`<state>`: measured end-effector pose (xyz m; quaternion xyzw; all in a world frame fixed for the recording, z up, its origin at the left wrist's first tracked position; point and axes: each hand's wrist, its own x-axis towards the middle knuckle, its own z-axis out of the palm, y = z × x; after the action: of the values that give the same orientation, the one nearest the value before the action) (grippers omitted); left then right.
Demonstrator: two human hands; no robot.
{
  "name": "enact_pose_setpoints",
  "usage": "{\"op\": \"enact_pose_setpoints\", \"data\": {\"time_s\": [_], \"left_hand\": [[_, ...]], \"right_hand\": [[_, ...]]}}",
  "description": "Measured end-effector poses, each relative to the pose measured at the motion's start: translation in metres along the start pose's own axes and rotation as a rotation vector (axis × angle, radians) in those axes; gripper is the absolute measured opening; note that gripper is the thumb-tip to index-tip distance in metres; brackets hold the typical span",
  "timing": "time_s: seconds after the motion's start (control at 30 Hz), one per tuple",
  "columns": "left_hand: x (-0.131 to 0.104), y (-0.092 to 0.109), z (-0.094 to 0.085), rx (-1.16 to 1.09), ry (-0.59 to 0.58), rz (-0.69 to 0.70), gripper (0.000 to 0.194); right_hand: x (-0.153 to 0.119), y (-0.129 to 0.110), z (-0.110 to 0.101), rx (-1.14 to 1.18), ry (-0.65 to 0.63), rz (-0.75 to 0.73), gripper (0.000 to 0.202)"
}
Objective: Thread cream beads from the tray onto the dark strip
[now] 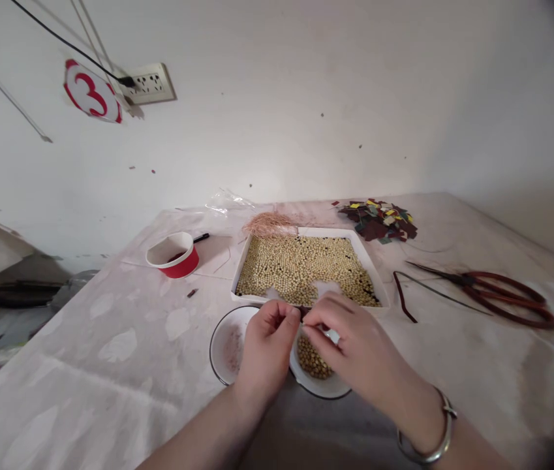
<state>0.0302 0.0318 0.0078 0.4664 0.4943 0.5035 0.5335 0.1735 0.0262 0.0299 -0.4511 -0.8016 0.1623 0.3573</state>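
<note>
Both my hands meet close together over two small white bowls at the near edge of the table. My left hand is closed in a pinch of thumb and forefinger; a small dark bit shows by the fingertips, too small to name. Facing it, my right hand also pinches, and what it holds cannot be made out. Under the left hand is a dark-rimmed bowl with small pinkish pieces. Beneath the right hand, another bowl contains golden beads. Just beyond lies a white tray of cream-coloured beads, some dark ones among them.
Red-handled scissors and a dark strip lie at the right. Coloured scraps are heaped at the back right. Pink thread lies behind the tray. A red-and-white cup and a black pen-like object are at the left.
</note>
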Motion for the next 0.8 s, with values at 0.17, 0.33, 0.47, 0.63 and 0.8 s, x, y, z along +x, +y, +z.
{"op": "enact_pose_setpoints", "data": {"time_s": [0.17, 0.33, 0.47, 0.63, 0.8], "left_hand": [[0.001, 0.000, -0.001, -0.007, -0.002, -0.002, 0.018], [0.000, -0.001, -0.001, -0.002, -0.006, -0.003, 0.020], [-0.001, -0.001, -0.001, -0.004, -0.004, -0.007, 0.019], [0.000, 0.000, -0.001, -0.011, 0.009, -0.007, 0.019], [0.000, 0.001, -0.001, -0.007, 0.011, -0.007, 0.020]], "right_hand": [[0.001, 0.005, 0.012, -0.135, 0.011, -0.035, 0.016], [0.002, 0.009, 0.013, -0.153, 0.075, -0.011, 0.016], [0.000, 0.006, 0.015, -0.176, 0.088, -0.024, 0.018], [0.000, 0.007, 0.016, -0.159, 0.124, -0.008, 0.017], [0.000, 0.006, 0.016, -0.182, 0.112, -0.027, 0.020]]}}
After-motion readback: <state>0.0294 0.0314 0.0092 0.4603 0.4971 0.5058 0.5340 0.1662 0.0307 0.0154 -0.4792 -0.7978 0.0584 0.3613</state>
